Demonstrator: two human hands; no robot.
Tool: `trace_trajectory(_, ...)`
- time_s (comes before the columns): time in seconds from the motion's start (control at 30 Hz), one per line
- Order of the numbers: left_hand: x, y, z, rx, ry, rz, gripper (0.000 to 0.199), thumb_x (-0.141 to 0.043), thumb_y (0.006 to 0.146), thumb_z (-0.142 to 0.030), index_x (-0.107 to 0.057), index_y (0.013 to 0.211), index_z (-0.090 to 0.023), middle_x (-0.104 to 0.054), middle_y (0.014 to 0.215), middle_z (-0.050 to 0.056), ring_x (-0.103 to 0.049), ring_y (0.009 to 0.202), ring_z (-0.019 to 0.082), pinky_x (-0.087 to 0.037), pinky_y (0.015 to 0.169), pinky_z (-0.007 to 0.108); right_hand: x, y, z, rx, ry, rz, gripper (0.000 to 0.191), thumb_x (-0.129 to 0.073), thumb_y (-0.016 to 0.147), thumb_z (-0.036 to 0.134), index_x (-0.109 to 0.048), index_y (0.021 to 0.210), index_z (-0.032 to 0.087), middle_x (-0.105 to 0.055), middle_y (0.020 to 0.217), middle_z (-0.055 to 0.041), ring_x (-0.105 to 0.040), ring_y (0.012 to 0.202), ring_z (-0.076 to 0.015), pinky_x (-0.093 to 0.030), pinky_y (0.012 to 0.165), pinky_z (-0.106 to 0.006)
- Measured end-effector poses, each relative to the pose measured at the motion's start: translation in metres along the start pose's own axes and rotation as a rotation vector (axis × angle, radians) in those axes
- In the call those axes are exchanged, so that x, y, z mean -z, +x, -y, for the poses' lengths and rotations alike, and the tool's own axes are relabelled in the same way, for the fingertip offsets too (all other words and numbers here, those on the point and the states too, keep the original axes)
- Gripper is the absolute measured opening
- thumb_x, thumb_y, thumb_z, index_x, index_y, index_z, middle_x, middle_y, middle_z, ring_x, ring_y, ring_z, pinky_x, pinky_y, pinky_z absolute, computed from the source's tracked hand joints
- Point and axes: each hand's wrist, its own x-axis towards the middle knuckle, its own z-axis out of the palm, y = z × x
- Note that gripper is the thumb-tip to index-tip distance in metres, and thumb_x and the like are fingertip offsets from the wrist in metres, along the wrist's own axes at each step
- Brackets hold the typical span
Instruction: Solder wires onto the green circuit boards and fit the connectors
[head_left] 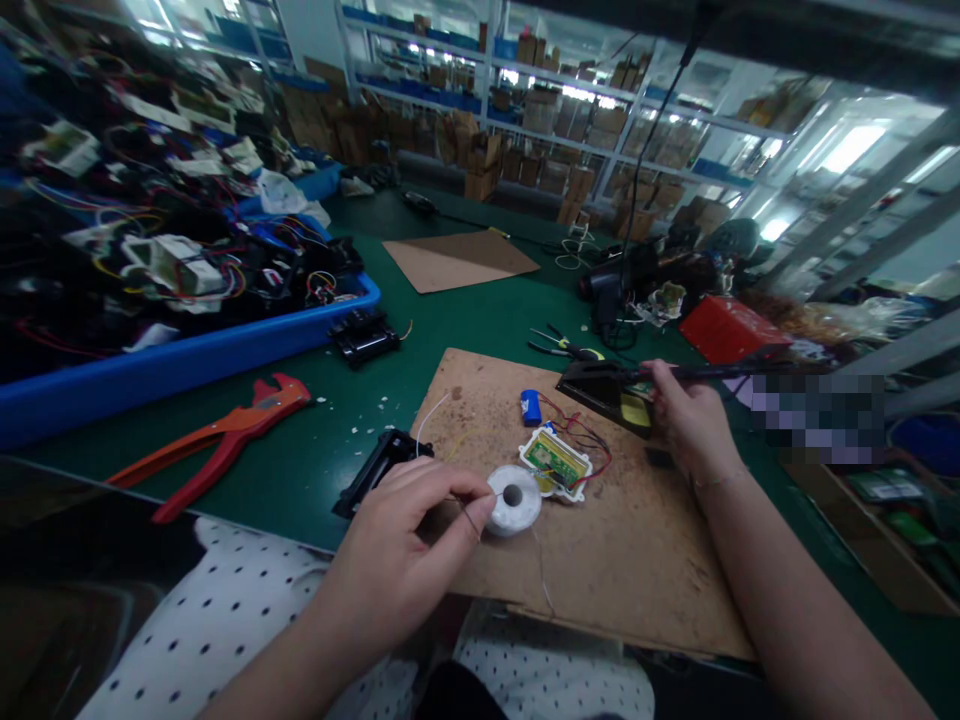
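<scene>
My left hand (405,540) pinches a thin solder wire just left of a white solder spool (514,499) lying on a brown board (600,540). Right of the spool lies a small green circuit board in a white frame (556,463) with red and black wires and a blue battery (531,406). My right hand (686,415) grips a soldering iron (720,372) by its handle, its tip resting at the black stand with a yellow sponge (611,392).
A blue bin (187,350) full of wired parts sits at left. Red cutters (217,435), black plastic housings (365,335) and pliers (559,345) lie on the green bench. Farther back lie a cardboard sheet (459,259) and a red box (731,328); shelves of cartons stand behind.
</scene>
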Motion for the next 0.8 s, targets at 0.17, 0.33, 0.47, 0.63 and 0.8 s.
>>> trace_trajectory(0.17,0.000,0.001,0.003,0.031,-0.045,-0.049,0.008,-0.063,0.092,-0.026,-0.070,0.088,-0.025,-0.070,0.085,-0.003,-0.063,0.081,0.015,-0.047,0.072,0.029,0.011,-0.007,0.000,0.130,-0.041,-0.156,0.045,-0.067,0.084,0.059,-0.072,0.085,0.014,-0.063,0.058,-0.0019,-0.057,0.048,-0.0117,-0.043,0.046,-0.023)
trace_trajectory(0.33,-0.001,0.003,0.001,0.052,-0.086,-0.084,0.007,-0.065,0.091,-0.023,-0.070,0.086,-0.024,-0.069,0.083,-0.003,-0.063,0.080,0.014,-0.047,0.072,0.029,0.026,-0.023,0.016,0.296,0.133,-0.511,0.026,-0.072,0.085,0.045,-0.058,0.085,0.023,-0.056,0.063,0.0048,-0.057,0.049,-0.0097,-0.041,0.044,-0.022)
trace_trajectory(0.47,-0.002,0.003,0.000,0.069,-0.109,-0.083,0.008,-0.066,0.090,-0.023,-0.070,0.083,-0.023,-0.067,0.080,-0.002,-0.061,0.077,0.013,-0.046,0.068,0.028,0.001,-0.067,0.036,0.377,0.297,-0.448,0.020,-0.074,0.085,0.037,-0.059,0.088,0.024,-0.052,0.065,0.0075,-0.053,0.045,-0.0068,-0.040,0.040,-0.019)
trace_trajectory(0.63,-0.005,0.003,0.000,0.029,-0.126,-0.078,0.006,-0.068,0.088,-0.019,-0.071,0.084,-0.022,-0.065,0.085,0.000,-0.061,0.084,0.014,-0.048,0.074,0.029,-0.040,-0.125,0.053,0.373,0.122,-0.023,0.018,-0.070,0.088,0.024,-0.065,0.106,0.023,-0.073,0.089,-0.0009,-0.073,0.071,-0.0163,-0.060,0.059,-0.029)
trace_trajectory(0.8,-0.007,0.002,0.000,0.032,-0.113,-0.082,0.008,-0.069,0.087,-0.017,-0.073,0.085,-0.023,-0.063,0.087,0.001,-0.061,0.086,0.015,-0.048,0.077,0.030,-0.045,-0.136,0.052,0.547,-0.078,0.215,0.035,-0.078,0.078,0.013,-0.065,0.108,0.025,-0.072,0.097,-0.0009,-0.071,0.088,-0.0164,-0.059,0.084,-0.033)
